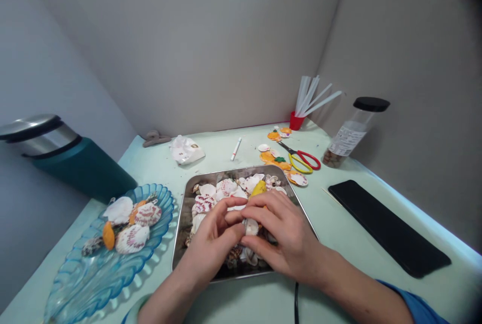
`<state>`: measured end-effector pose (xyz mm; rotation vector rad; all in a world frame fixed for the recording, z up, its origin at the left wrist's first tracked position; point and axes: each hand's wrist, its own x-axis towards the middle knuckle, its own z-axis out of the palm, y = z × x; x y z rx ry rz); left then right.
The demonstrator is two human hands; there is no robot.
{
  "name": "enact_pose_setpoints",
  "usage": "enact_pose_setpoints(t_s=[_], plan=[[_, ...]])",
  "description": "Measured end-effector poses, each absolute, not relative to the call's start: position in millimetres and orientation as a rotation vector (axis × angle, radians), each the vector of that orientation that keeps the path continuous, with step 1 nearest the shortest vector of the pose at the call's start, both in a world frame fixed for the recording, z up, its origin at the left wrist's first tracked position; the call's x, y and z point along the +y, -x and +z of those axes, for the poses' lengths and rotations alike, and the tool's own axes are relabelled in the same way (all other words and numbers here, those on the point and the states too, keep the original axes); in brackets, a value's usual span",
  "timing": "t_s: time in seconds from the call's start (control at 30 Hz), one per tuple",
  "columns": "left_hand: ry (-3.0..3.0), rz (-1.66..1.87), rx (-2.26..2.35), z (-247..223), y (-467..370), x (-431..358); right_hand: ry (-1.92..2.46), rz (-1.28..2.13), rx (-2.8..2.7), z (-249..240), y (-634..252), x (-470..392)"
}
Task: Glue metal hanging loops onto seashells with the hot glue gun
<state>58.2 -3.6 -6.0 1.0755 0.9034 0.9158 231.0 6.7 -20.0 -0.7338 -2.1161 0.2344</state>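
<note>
A metal tray full of seashells lies in front of me. Over its middle my left hand and my right hand meet, fingertips almost touching. Between their thumbs and fingers is a small whitish shell, partly covered by the fingers. Both hands appear pinched on it. A yellow shell shows just beyond my right hand. Striped and white shells surround the hands inside the tray.
Left: a blue glass dish with shells and a teal bottle. Behind: a crumpled packet, a white marker. Right: scissors, orange shells, a red cup of sticks, a jar, a black pad.
</note>
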Motion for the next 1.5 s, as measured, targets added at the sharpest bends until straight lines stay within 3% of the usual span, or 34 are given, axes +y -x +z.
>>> enact_pose_setpoints(t_s=[1.5], plan=[[-1.086, 0.925, 1.018, -0.7, -62.0, -8.1, 0.708, 0.232, -2.172, -19.9, -232.9, 6.7]])
